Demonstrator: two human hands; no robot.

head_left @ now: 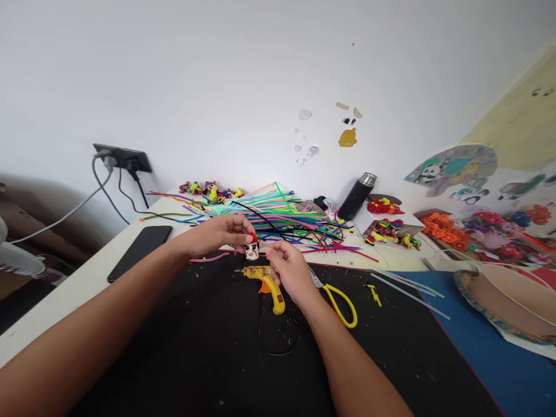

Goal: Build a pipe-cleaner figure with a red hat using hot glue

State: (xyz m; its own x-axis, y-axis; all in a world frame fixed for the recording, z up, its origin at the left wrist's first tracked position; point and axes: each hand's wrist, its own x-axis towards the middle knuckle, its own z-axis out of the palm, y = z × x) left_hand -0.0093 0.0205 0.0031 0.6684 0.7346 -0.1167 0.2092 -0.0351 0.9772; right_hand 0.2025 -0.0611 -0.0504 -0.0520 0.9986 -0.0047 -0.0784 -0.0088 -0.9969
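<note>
In my left hand [228, 233] is a small doll head [252, 251] with a white face, black features and a red top, pinched between thumb and fingers. My right hand [289, 267] is close beside its right side, thumb and fingertips pressed together; what they hold, if anything, is too small to make out. Just below both hands a yellow hot glue gun [270, 284] with an orange trigger lies on the black mat [195, 347]. Yellow-handled scissors [343, 304] lie to the right, their blades partly hidden behind my right hand.
Behind my hands spreads a pile of coloured pipe cleaners [278, 211]. A black phone [141, 249] lies left. Glue sticks [410, 289], a small yellow-green piece [374, 295], a black thermos [357, 197], pipe-cleaner figures [391, 230] and a round basket [508, 301] are right.
</note>
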